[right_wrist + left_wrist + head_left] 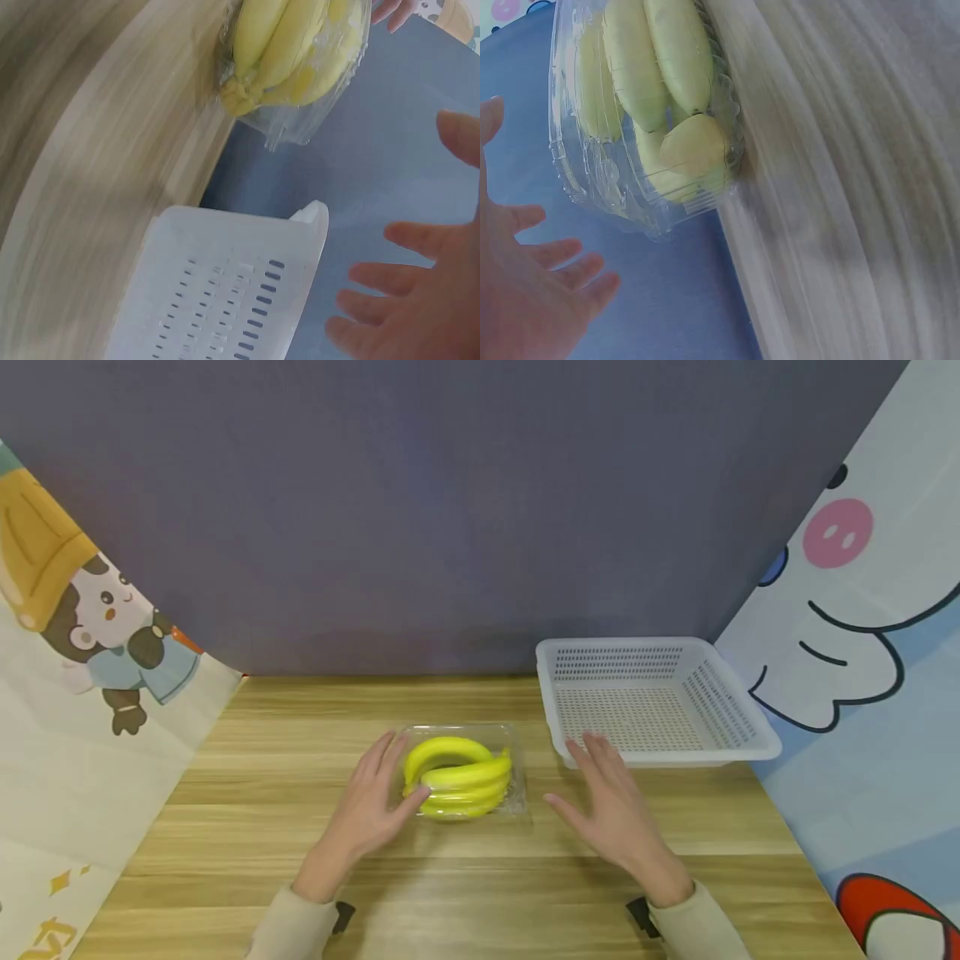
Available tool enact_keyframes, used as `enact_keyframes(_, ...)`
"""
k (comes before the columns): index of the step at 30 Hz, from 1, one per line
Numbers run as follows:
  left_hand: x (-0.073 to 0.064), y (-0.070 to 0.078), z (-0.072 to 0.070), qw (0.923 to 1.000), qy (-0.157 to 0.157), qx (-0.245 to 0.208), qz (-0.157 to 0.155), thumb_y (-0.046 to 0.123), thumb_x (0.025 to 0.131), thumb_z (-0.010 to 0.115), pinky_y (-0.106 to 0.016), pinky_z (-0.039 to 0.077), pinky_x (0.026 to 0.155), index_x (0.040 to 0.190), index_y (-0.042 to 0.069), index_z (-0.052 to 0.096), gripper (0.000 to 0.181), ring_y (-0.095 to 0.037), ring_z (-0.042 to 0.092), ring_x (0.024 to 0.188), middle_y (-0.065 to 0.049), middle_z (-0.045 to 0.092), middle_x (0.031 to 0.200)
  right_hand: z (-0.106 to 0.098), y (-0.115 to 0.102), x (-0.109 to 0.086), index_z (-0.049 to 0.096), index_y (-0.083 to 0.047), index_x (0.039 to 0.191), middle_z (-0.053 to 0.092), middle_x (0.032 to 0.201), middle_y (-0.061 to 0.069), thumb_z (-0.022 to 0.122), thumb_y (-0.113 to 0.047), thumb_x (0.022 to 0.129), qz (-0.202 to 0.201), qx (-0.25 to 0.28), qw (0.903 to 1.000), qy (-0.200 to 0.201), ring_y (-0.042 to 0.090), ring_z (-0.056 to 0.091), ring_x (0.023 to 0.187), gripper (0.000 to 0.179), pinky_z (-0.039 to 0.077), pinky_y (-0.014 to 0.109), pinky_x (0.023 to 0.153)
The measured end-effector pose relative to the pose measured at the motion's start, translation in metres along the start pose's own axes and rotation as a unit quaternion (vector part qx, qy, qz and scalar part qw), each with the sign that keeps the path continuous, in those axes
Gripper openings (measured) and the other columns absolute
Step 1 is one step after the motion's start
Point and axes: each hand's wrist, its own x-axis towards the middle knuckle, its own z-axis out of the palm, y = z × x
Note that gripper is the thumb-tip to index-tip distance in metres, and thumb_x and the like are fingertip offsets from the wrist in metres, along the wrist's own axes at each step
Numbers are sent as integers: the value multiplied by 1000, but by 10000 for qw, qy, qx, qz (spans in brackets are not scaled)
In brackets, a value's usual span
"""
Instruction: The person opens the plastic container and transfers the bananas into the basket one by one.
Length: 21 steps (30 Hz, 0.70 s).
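Note:
Yellow bananas [461, 781] lie inside a clear plastic clamshell box [517, 785] on the wooden table. My left hand [371, 802] hovers at the box's left side, fingers spread, holding nothing; in the left wrist view the left hand [532, 285] appears beside the box [649, 221], with a gap between them. To the right of the box, my right hand [611, 806] is held with fingers extended and empty. The right wrist view shows the right hand [420, 285] near the white basket [217, 277], and the bananas [281, 45] farther off.
A white perforated plastic basket [660, 756] stands at the back right of the wooden table [480, 893]. Behind the table rises a dark grey panel [450, 527]. Cartoon-printed cloths hang at the left [135, 777] and right [862, 760].

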Motion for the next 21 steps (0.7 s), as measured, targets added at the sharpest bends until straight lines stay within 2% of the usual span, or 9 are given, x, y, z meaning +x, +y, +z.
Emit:
enact_keyframes(6,-3,-1,1,9995,-97,-255,-172,55,88,57,-64,27,105,153,18,21,83,-38,25,138,-11,19,156,3,-6,-2,40,-11,144,31,151,16,64,-53,85,-140,310,9992,205,39,29,137,77,29,59,107)
enact_keyframes(14,-13,-5,3,9985,-224,-439,-251,56,88,58,-62,27,106,151,13,23,85,-34,24,140,-10,20,156,8,-12,-5,42,-9,143,34,150,15,66,-49,85,-177,576,9977,297,34,33,136,74,32,56,107)
enact_keyframes(21,-13,-5,4,9970,-343,-601,-339,59,85,61,-62,28,106,152,15,21,90,-32,22,141,-10,19,156,12,-19,-5,44,-7,141,40,146,16,68,-44,84,-274,827,9953,429,33,38,133,73,34,54,106)
